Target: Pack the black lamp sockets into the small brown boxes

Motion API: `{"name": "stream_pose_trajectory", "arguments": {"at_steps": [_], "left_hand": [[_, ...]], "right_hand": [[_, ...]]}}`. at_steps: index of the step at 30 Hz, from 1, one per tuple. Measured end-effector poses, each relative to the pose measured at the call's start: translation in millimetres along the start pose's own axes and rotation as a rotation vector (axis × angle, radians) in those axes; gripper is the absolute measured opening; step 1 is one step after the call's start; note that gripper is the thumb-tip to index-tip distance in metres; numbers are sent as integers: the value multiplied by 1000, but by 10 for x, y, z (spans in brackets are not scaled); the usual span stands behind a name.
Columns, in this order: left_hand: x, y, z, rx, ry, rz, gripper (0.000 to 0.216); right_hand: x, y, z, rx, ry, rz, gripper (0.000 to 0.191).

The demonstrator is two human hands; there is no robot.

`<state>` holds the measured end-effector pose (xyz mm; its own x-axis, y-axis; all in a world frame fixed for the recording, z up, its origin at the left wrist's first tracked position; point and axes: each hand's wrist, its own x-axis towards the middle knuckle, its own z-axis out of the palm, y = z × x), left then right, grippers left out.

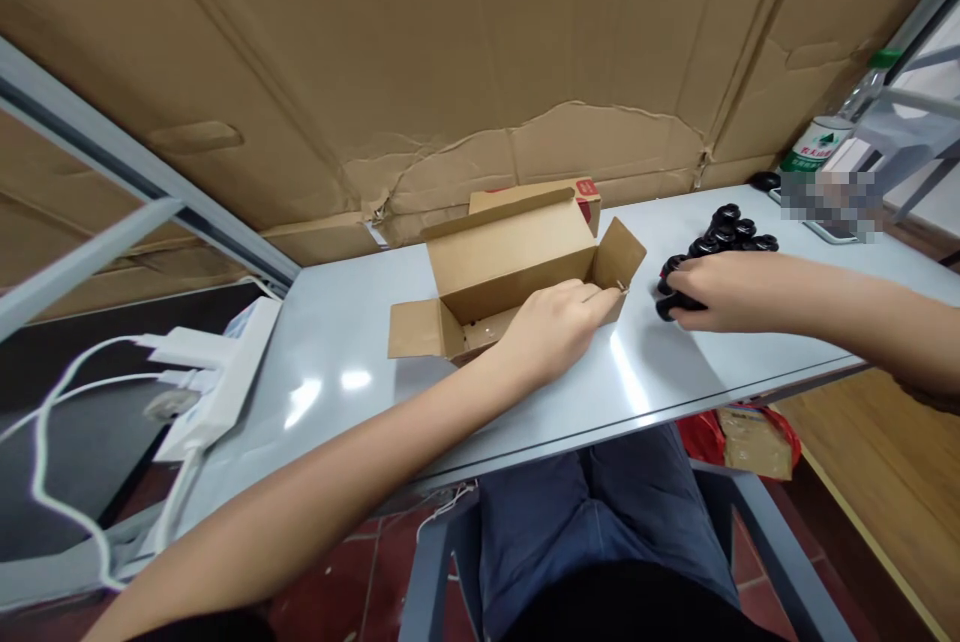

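Note:
An open cardboard box (504, 262) lies on its side on the grey table (345, 352), flaps spread. My left hand (559, 324) rests on the box's near wall, fingers curled over its edge next to the right flap. My right hand (712, 290) is closed over one or two small black round parts (673, 304) at the near end of a pile of several black round parts (731, 230) to the right of the box.
Large cardboard sheets (465, 52) stand behind the table. A white power strip (225, 372) with plugs and cables lies at the left edge. A plastic bottle (821, 142) stands at far right. A red bag (742, 437) sits on the floor under the table.

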<state>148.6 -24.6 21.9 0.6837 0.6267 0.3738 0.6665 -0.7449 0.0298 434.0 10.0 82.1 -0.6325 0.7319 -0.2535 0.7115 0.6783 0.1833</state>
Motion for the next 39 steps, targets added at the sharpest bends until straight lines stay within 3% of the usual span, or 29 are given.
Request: {"name": "stream_pose_trajectory", "arguments": {"at_steps": [3, 8, 13, 18, 22, 24, 26, 33, 39], "left_hand": [[28, 36, -36, 8, -13, 54, 25], [152, 176, -15, 80, 29, 212, 25], [280, 310, 102, 150, 216, 315, 29], [-9, 111, -198, 149, 480, 365, 25], [-369, -299, -482, 99, 566, 214, 23], [-479, -483, -504, 122, 504, 20, 20], [-529, -600, -458, 52, 419, -54, 19], [-556, -671, -265, -277, 391, -250, 18], [-649, -759, -211, -565, 267, -454, 21]], "right_hand": [[-152, 9, -347, 156, 16, 159, 37], [-223, -132, -758, 421, 232, 129, 46], [269, -480, -807, 451, 319, -110, 47], [803, -594, -695, 461, 408, -214, 36], [900, -592, -588, 532, 456, -218, 33], [892, -617, -535, 526, 429, -208, 31], [892, -646, -472, 519, 403, -197, 31], [973, -639, -207, 558, 421, -125, 32], [879, -672, -228, 669, 386, -77, 46]]}}
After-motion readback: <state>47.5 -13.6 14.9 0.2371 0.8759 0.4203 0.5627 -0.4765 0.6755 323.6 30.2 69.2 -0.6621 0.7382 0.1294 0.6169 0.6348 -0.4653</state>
